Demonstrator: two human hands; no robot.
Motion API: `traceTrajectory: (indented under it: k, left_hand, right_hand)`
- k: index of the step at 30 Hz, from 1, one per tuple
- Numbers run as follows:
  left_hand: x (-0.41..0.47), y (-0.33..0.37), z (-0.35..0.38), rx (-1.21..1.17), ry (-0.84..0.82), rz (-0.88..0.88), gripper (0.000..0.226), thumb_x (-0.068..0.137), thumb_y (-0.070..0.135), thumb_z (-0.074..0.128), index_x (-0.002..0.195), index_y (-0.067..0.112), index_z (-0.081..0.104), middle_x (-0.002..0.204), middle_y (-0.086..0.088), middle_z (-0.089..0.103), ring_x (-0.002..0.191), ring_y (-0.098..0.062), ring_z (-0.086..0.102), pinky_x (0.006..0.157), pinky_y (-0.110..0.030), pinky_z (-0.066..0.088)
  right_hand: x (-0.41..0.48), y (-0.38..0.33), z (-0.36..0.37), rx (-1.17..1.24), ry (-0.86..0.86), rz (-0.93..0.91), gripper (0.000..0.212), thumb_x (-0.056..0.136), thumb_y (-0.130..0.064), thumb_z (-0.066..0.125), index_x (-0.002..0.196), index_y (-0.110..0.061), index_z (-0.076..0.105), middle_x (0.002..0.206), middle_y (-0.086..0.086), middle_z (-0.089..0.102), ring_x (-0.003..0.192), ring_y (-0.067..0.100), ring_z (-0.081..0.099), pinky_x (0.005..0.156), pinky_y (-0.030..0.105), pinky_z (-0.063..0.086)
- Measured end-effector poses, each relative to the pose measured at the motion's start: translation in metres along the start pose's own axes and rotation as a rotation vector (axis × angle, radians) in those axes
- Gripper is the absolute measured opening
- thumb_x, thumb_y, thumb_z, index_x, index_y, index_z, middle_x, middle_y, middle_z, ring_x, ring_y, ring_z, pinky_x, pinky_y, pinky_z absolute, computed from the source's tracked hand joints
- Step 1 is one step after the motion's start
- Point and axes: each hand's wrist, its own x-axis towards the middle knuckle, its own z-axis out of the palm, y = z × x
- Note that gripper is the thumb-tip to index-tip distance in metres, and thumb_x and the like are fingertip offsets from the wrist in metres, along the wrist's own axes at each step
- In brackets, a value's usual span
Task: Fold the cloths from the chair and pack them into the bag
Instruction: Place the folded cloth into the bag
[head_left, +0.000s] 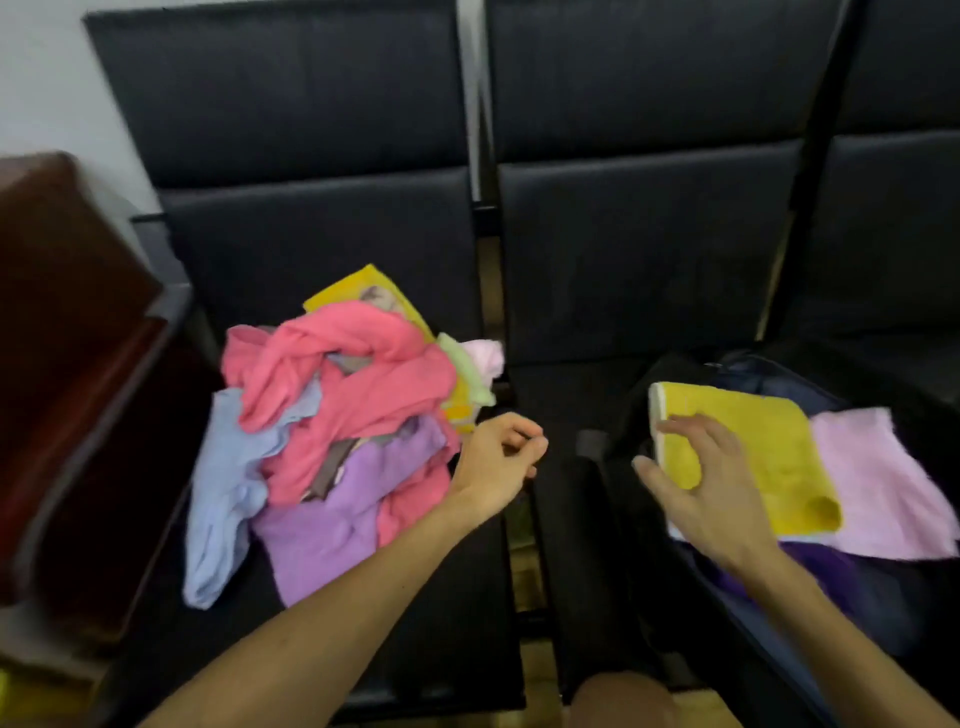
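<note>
Black padded chairs (322, 249) stand in a row against a pale wall (41, 78), with a brown wooden cabinet (62, 364) at the far left. On the right-hand seat lies the open black bag (613, 519); on the left-hand seat sits the loose pile of cloths (353, 415), coral, lilac and pale blue tangled together with a yellow one at the back. Inside the bag a folded yellow cloth (753, 441) rests flat, overlapping a pale pink cloth (883, 478) to its right, and something purple (810, 561) shows beneath both. The person's right hand (711, 493) is over the near left corner of the yellow cloth, fingers spread apart and gently curved; blur hides whether they touch it. The left hand (493, 462) hangs between the two seats, just beside the pile, fingers loosely curled on nothing. The step in hand looks like settling the yellow cloth into the bag. To do it well, the person would press it flat with an open palm so the fold holds, square its edge to the pink cloth rather than leaving it askew, and push both deeper so the stack leaves room. The left hand is well placed to take the top coral cloth next; lifting it by one corner should free it from the tangle without dragging its neighbours off the seat.
</note>
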Motion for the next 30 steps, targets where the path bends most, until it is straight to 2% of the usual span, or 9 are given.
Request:
traceTrajectory:
  k: [3,7,10,13,18,23,25,27,30]
  left_hand:
    - [-0.041,-0.057,-0.066,0.141,0.113,-0.043,0.018,0.087,0.007,0.072,0.076,0.021,0.065,0.066,0.004,0.064,0.052,-0.003,0.057,0.056,-0.022,0.046]
    - [-0.085,-0.121,-0.135,0.364,0.187,-0.151,0.016,0.084,0.013,0.075,0.076,0.025,0.068,0.074,0.011,0.071,0.07,-0.003,0.065,0.071,-0.021,0.049]
    - [-0.102,-0.156,-0.168,0.499,0.237,-0.2,0.007,0.083,0.02,0.074,0.088,0.024,0.072,0.088,0.006,0.073,0.078,-0.012,0.068,0.074,-0.027,0.052]
    - [-0.111,-0.181,-0.189,0.579,0.199,-0.209,0.018,0.081,0.016,0.074,0.098,0.017,0.076,0.098,-0.001,0.072,0.086,-0.02,0.068,0.077,-0.028,0.051]
    - [-0.124,-0.22,-0.194,0.743,0.131,0.067,0.024,0.061,0.018,0.092,0.081,0.018,0.079,0.081,0.001,0.07,0.07,-0.021,0.064,0.063,-0.028,0.048]
    - [-0.126,-0.228,-0.187,0.807,0.156,0.161,0.017,0.085,0.032,0.069,0.073,0.021,0.075,0.076,0.005,0.065,0.072,-0.017,0.062,0.064,-0.025,0.046]
    - [-0.129,-0.227,-0.188,0.857,0.076,0.075,0.033,0.096,0.038,0.045,0.094,0.023,0.075,0.094,0.004,0.065,0.09,-0.019,0.062,0.074,-0.03,0.05]
    - [-0.135,-0.221,-0.192,0.882,-0.048,-0.005,0.032,0.101,0.034,0.037,0.109,0.022,0.066,0.117,0.003,0.06,0.111,-0.02,0.054,0.088,-0.037,0.047]
    - [-0.145,-0.197,-0.202,0.629,-0.166,-0.048,0.027,0.1,0.035,0.033,0.09,0.034,0.058,0.112,0.008,0.061,0.102,-0.012,0.053,0.092,-0.04,0.046]
  right_hand:
    - [-0.036,-0.065,0.075,0.171,-0.161,-0.077,0.028,0.078,-0.028,0.075,0.103,-0.016,0.07,0.103,-0.006,0.064,0.102,0.013,0.057,0.098,0.01,0.034]
    - [-0.073,-0.124,0.166,0.289,-0.434,0.083,0.02,0.081,-0.017,0.077,0.1,-0.02,0.073,0.095,-0.007,0.069,0.092,0.01,0.066,0.086,0.026,0.051]
    - [-0.091,-0.153,0.211,0.237,-0.583,0.121,0.019,0.083,-0.019,0.072,0.102,-0.022,0.074,0.101,-0.006,0.073,0.096,0.011,0.066,0.087,0.026,0.05]
    - [-0.104,-0.171,0.247,0.121,-0.682,0.087,0.021,0.085,-0.019,0.066,0.105,-0.024,0.073,0.107,-0.003,0.073,0.102,0.02,0.065,0.089,0.032,0.05]
    - [-0.121,-0.178,0.283,-0.059,-0.837,-0.055,0.033,0.089,-0.019,0.063,0.121,-0.022,0.066,0.131,0.0,0.057,0.12,0.022,0.054,0.095,0.033,0.046]
    - [-0.128,-0.182,0.29,-0.163,-0.833,-0.053,0.028,0.092,-0.021,0.058,0.119,-0.024,0.065,0.135,-0.002,0.051,0.125,0.019,0.047,0.096,0.033,0.046]
    - [-0.134,-0.183,0.285,-0.175,-0.832,-0.052,0.03,0.094,-0.022,0.058,0.124,-0.023,0.062,0.134,-0.002,0.051,0.124,0.019,0.047,0.096,0.03,0.045]
    - [-0.146,-0.186,0.277,-0.177,-0.846,-0.049,0.032,0.094,-0.024,0.06,0.125,-0.025,0.06,0.13,-0.002,0.055,0.121,0.018,0.049,0.096,0.029,0.045]
    - [-0.163,-0.194,0.265,-0.069,-0.855,0.003,0.032,0.094,-0.026,0.06,0.125,-0.028,0.06,0.126,-0.003,0.06,0.117,0.016,0.054,0.1,0.032,0.046]
